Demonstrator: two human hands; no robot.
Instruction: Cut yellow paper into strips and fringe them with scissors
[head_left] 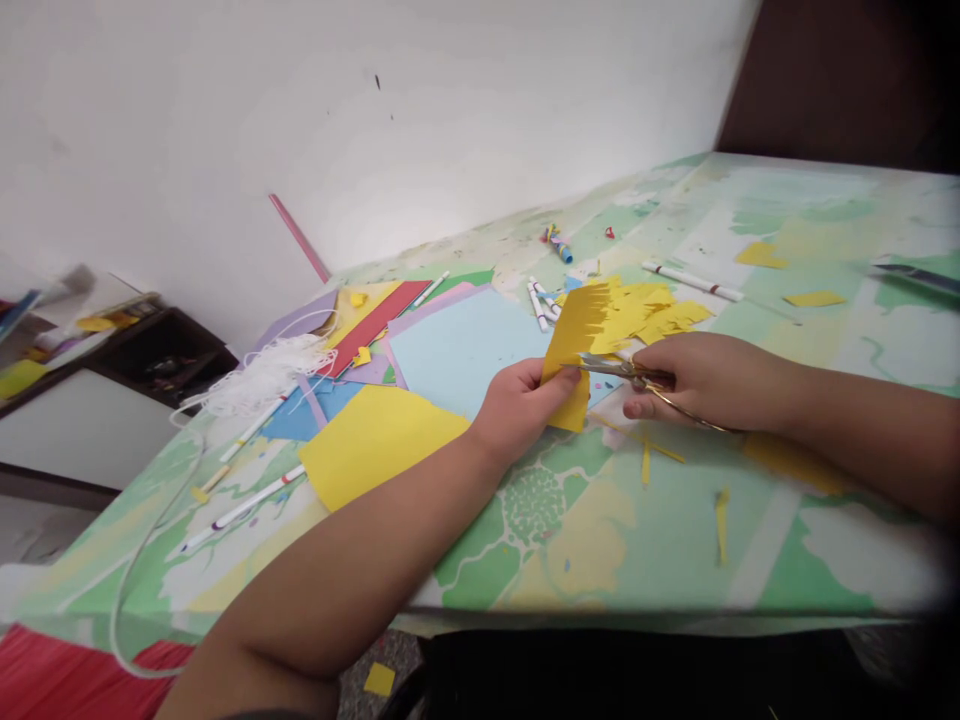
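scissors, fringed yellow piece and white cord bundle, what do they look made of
Scissors: metal, polished, going by the silvery blades and gold-toned handles.
Fringed yellow piece: matte paper or thin card, thin and flat with clean-cut strips.
White cord bundle: possibly plastic or synthetic string, given its loose loops; its finish is too blurred to tell.

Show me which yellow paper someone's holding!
The fringed golden-yellow paper strip: the left hand pinches it, metal scissors at its edge. Others, like the large yellow sheet, lie unheld.
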